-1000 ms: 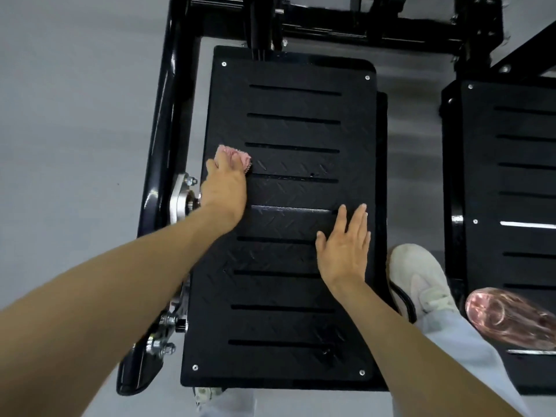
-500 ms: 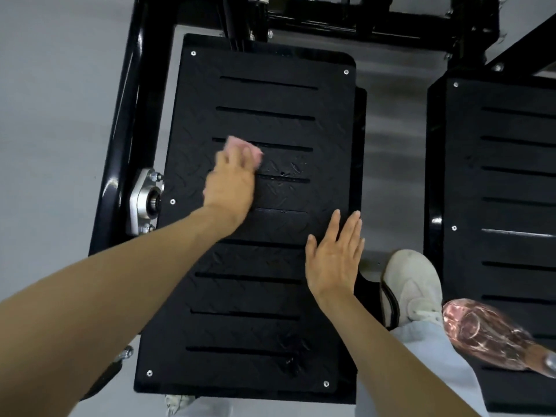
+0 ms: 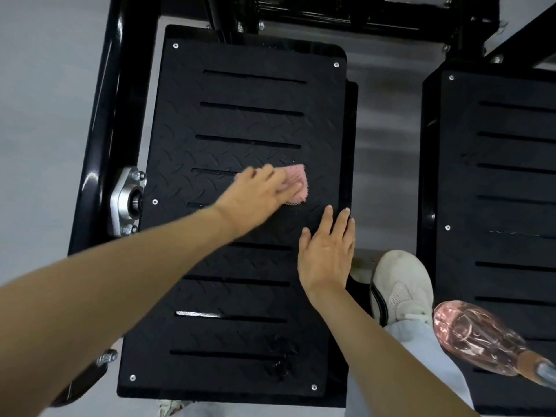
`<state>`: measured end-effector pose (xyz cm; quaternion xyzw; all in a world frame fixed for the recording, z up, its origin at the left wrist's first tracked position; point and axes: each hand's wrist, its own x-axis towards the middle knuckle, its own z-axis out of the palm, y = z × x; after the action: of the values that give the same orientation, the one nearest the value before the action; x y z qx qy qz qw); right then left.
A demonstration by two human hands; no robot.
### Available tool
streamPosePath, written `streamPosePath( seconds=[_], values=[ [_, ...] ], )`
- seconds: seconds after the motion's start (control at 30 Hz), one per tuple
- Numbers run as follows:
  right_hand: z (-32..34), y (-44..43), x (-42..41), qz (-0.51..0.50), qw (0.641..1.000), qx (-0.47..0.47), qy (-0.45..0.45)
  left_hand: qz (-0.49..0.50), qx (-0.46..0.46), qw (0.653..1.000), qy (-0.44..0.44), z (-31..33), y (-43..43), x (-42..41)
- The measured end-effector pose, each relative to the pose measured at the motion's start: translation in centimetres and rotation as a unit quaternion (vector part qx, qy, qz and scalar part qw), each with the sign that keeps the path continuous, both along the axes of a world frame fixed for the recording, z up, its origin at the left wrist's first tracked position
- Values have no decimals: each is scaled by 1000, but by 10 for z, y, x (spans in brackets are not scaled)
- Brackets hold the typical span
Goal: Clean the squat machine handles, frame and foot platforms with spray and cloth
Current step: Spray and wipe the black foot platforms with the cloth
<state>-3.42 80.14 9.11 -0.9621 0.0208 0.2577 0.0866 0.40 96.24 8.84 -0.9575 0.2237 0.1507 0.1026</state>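
Note:
The black, slotted left foot platform point(image 3: 249, 94) fills the middle of the view. My left hand point(image 3: 258, 194) presses a pink cloth point(image 3: 296, 183) flat against the platform's right half, fingers stretched over it. My right hand point(image 3: 326, 254) lies flat with straight fingers on the platform's right edge, just below the cloth. A pink see-through spray bottle point(image 3: 475, 335) lies on the right foot platform point(image 3: 496, 182) at the lower right.
The black frame tube point(image 3: 102, 130) runs down the left side with a silver bearing mount point(image 3: 125, 201). A black crossbar point(image 3: 346, 16) spans the top. My white shoe point(image 3: 401, 284) stands on the grey floor point(image 3: 45, 115) between the platforms.
My left hand has swept the pink cloth from the platform's left side across to its right half. My right hand has stayed flat near the right edge.

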Motion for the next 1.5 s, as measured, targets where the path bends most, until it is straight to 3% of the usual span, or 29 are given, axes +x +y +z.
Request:
streamPosePath(
  seconds=[0.07,0.13,0.2,0.27,0.33,0.4,0.47,0.53,0.6,0.63,0.7,0.77,0.83,0.93,1.0,1.07,1.17,1.23,1.33,1.4,1.43,1.5],
  values=[
    [0,1,-1,3,1000,-5,5,33,51,998,-2,0,20,10],
    [1,2,-1,5,1000,-8,8,165,61,984,-17,3,28,17],
    [2,2,0,4,1000,-8,10,237,58,970,1,6,15,16],
    [2,2,1,3,1000,-4,11,179,33,983,24,3,-4,9],
    [2,2,1,-2,1000,1,11,31,11,999,26,3,-6,9],
    [2,2,1,-4,1000,5,6,-57,49,997,26,2,11,21],
    [1,1,1,-5,1000,8,0,20,78,997,15,1,22,33],
    [0,0,2,-10,1000,10,0,172,56,983,8,5,15,37],
    [-1,0,3,-14,1000,12,0,212,33,976,27,9,-9,33],
    [-1,0,4,-16,1000,17,1,177,16,983,32,8,-21,27],
    [-2,1,5,-28,999,33,3,20,-22,999,37,10,-37,15],
    [-3,0,6,-41,998,45,5,-130,0,991,33,7,-30,20],
    [-3,-3,6,-50,997,57,-1,-130,38,991,-2,0,-18,36],
    [0,-4,9,-88,991,100,-12,75,39,996,-2,4,-20,55],
    [2,-5,13,-103,988,111,-18,132,13,991,10,8,-39,53],
    [3,-4,14,-103,989,105,-16,29,-20,999,10,5,-54,38],
    [3,-6,15,-102,990,93,-2,-169,-19,985,-6,0,-45,36],
    [2,-7,16,-98,991,95,14,-131,4,991,-17,-2,-39,54],
    [1,-10,19,-123,983,131,28,93,-8,996,-11,3,-54,75],
    [0,-11,22,-152,976,155,14,182,-27,983,-2,4,-73,73],
    [0,-11,23,-165,972,166,3,187,-39,982,0,4,-80,68],
    [-1,-11,24,-183,966,182,-17,102,-57,993,1,1,-87,51]
  ],
)
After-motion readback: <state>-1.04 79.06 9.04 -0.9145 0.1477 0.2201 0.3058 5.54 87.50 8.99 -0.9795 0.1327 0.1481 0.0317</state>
